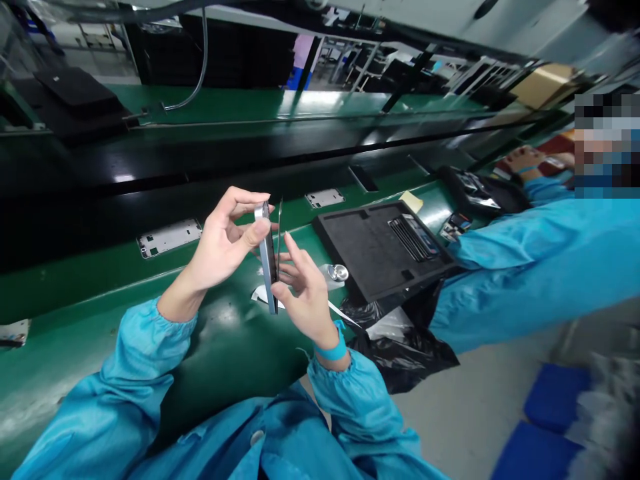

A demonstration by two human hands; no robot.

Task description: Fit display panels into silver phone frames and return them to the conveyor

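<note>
Upright between my hands stands a smartphone body [268, 263] with a blue-grey edge, seen almost side-on. My left hand [225, 240] pinches its upper end between thumb and fingers. A thin dark panel [280, 223] runs along the phone's right side, with a narrow gap at the top. My right hand [306, 293] grips the lower end, its thumb on the phone's edge and its fingers by the panel. Where the panel meets the phone low down is hidden by those fingers. A blue band [333, 348] circles my right wrist.
Silvery phone plates [170, 239] lie along the green bench [225, 353]. To the right sits a black foam tray [350, 250] holding several dark slabs. A small metallic canister [336, 273] and a black plastic bag [400, 360] are nearby. A co-worker's blue sleeve [505, 233] reaches in.
</note>
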